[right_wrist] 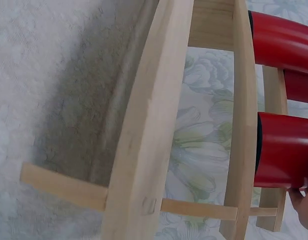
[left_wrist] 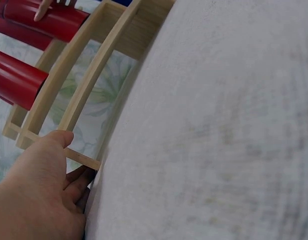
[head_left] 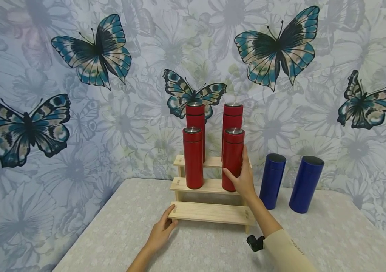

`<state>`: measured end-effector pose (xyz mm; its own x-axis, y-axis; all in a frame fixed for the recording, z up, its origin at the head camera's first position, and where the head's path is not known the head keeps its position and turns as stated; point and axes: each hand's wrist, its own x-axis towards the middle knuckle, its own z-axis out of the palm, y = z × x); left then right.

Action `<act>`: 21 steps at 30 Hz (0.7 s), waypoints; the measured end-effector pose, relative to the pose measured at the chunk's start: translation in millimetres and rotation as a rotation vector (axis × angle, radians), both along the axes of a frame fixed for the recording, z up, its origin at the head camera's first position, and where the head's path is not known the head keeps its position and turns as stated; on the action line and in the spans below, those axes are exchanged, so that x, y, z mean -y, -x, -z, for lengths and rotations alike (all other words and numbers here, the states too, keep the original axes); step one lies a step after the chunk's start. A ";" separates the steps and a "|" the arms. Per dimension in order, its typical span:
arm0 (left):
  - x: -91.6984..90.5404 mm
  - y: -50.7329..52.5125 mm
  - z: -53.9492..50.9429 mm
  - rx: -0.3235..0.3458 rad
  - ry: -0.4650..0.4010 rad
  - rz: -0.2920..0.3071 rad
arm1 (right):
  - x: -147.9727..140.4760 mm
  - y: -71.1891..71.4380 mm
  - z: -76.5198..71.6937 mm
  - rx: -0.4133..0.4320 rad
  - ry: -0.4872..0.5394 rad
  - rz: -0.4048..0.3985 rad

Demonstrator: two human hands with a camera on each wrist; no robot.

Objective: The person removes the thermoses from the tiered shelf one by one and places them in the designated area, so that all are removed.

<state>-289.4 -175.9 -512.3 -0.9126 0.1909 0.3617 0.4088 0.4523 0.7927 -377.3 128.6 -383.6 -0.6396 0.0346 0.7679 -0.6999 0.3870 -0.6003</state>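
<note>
A three-step wooden stand [head_left: 213, 213] bears red thermos flasks, two on the top step and two on the middle one. My right hand [head_left: 244, 182] grips the front right red thermos [head_left: 232, 153], which stands upright on the middle step. In the right wrist view only a bit of that hand [right_wrist: 306, 209] shows beside the thermos [right_wrist: 286, 149]. With its thumb above and fingers below, my left hand [head_left: 161, 231] holds the left end of the bottom step. The left wrist view shows the left hand's [left_wrist: 41, 185] fingers partly hidden behind the stand's side.
Two dark blue thermoses, the nearer [head_left: 272, 181] and the farther [head_left: 306, 185], stand on the table right of the stand. A cloth with a pale pattern covers the table [head_left: 111, 226]. Behind it hangs a floral wall covering with butterflies [head_left: 276, 47]. A small black device [head_left: 255, 243] sits at my right wrist.
</note>
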 end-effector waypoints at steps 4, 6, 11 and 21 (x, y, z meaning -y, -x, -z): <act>0.5 0.7 0.5 0.005 0.005 -0.001 | 1.6 -2.7 3.6 -0.008 0.038 0.017; 1.1 0.7 0.8 0.014 0.008 0.002 | 2.3 -5.9 6.2 -0.020 0.054 0.029; 0.8 0.6 2.3 0.026 0.008 -0.001 | 1.3 -19.6 11.6 -0.088 0.054 0.062; 1.8 1.7 2.4 0.028 0.015 -0.020 | -9.0 -49.8 20.6 -0.198 0.038 0.153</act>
<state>-291.1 -177.7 -514.7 -0.9260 0.1774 0.3333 0.3772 0.4722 0.7967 -327.5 137.6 -404.2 -0.4620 0.1501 0.8741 -0.7405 0.4771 -0.4733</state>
